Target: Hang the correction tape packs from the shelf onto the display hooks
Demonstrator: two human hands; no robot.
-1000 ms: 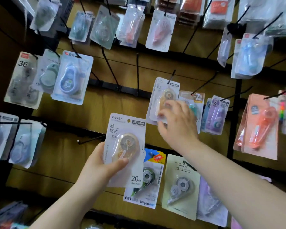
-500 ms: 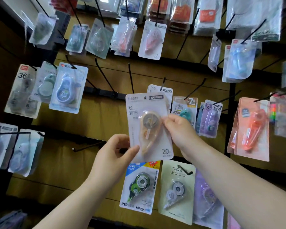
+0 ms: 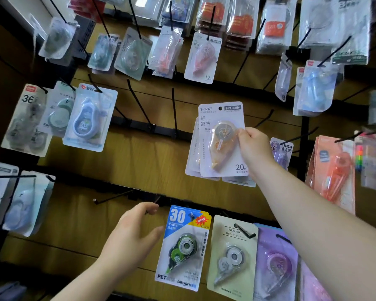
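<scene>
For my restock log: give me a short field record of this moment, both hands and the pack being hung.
right hand: pinches right edge of the T-9267 pack
left hand: empty, fingers relaxed, below a bare hook
pack position: upright, in front of matching packs, middle row
hole on hook: cannot tell
below it: blue 30 pack, hanging

Our right hand (image 3: 255, 148) is up high and our left hand (image 3: 130, 235) is down low, well apart. The pack marked 20m (image 3: 223, 140) sits just left of our right fingers (image 3: 244, 132), which pinch its edge. More packs (image 3: 192, 153) hang behind it. The pack marked 6 (image 3: 280, 148) peeks out to the right of those fingers. The pack marked 30 (image 3: 182, 248) hangs just right of our left fingers (image 3: 146, 208). A bare hook (image 3: 115, 197) sticks out just left of them, a bit higher.
</scene>
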